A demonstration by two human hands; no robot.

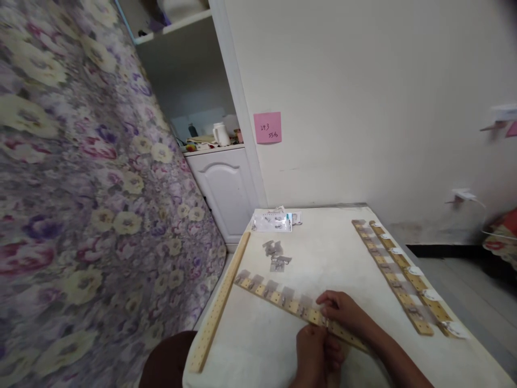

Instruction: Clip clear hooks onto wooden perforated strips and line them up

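Note:
A long wooden strip with holes [283, 303] lies slantwise across the table, with small clear cards and silvery metal pieces fixed along it in a row. My left hand [314, 347] is closed at the strip's near edge, thumb on the wood and fingers curled beneath. Just over the strip, my right hand [345, 311] bends its fingers together beside a small metal piece [325, 322]. What those fingertips pinch, if anything, is too small to make out. Several loose clear packets with metal pieces [278, 263] rest beyond the strip.
A bare perforated wooden strip [220, 307] runs along the table's left edge. Two filled strips lie at the right, one with clear cards [390, 275], one with white pieces [414, 271]. Packaged cards [272, 221] sit at the back. A floral curtain [100, 188] hangs left.

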